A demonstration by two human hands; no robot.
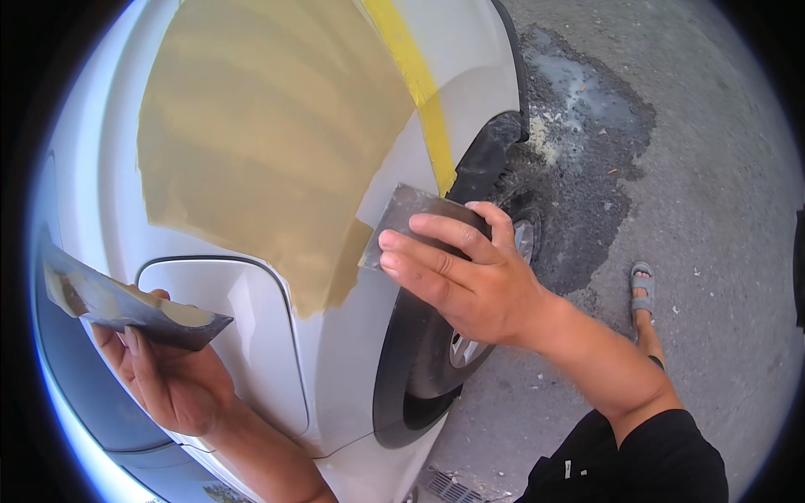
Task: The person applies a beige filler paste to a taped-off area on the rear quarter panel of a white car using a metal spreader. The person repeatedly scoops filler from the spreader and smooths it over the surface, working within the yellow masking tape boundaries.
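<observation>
My right hand (465,272) presses a flat metal spreader (402,220) against the white car body panel (470,67), at the lower right edge of a large tan patch of filler (260,142). My left hand (172,373) holds a second flat metal blade (126,306) level, palm up, with smears of tan filler on top. That blade sits in front of the fuel-flap outline (243,335). A strip of yellow masking tape (419,88) runs down the panel to the right of the patch.
The car's rear wheel and dark tyre (428,352) sit in the wheel arch below my right hand. Grey asphalt (713,210) with a dark stained patch (587,126) lies to the right. My sandalled foot (642,289) stands on it. A drain grate (449,486) shows at the bottom.
</observation>
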